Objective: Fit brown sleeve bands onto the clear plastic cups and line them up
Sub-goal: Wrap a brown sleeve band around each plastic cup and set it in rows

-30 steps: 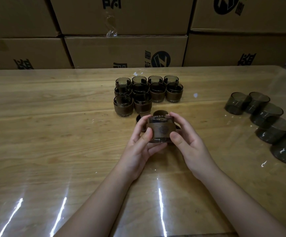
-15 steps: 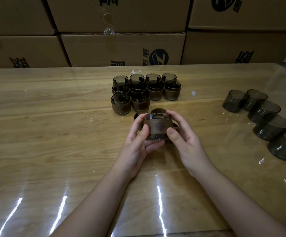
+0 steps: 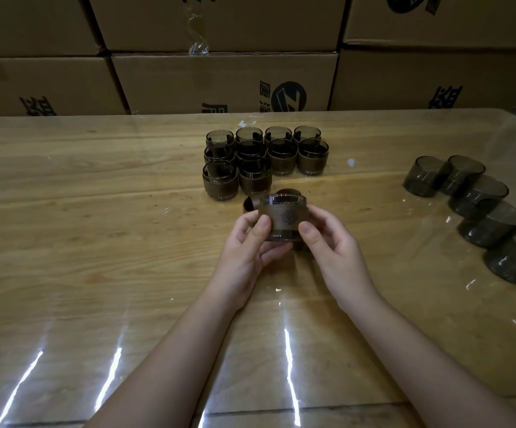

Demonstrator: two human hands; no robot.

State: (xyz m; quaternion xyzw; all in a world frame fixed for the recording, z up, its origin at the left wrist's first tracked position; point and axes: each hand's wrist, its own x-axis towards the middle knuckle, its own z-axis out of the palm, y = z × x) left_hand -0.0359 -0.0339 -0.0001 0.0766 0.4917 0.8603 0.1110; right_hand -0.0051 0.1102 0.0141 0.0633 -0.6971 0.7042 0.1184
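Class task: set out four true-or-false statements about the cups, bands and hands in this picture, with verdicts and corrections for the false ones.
1. The left hand and right hand together hold one banded cup. True.
2. The bare cups at the right stand upright. False: they lie on their sides in a row.
3. The finished cups stand grouped beyond the hands, in front of the cardboard boxes. True.
4. The group's nearest row holds four cups. False: it holds two.

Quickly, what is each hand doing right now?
Left hand: holds the smoky clear plastic cup with the brown sleeve band.
Right hand: holds the same cup, opposite side.
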